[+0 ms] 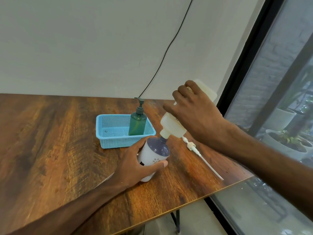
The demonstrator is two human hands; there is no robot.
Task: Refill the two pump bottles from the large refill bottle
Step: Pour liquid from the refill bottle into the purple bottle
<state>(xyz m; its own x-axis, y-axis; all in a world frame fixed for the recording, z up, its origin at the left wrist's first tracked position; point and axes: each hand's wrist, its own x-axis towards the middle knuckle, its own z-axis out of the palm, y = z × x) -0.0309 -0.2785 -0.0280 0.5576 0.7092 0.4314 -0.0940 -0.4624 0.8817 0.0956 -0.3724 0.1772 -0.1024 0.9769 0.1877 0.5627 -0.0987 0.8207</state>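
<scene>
Left hand — fingers wrapped round white-and-purple pump bottle, bracing it on counter. Right hand grips refill bottle upended, spout at open neck. Risk: spout slipping off narrow neck, or overfill — spill onto counter. Removed pump lies just under right hand. Green pump bottle stands in blue basket beyond left hand, pump on.

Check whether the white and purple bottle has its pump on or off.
Off. The white and purple bottle has a bare neck beneath the tipped refill bottle; a white pump lies loose on the table.
</scene>
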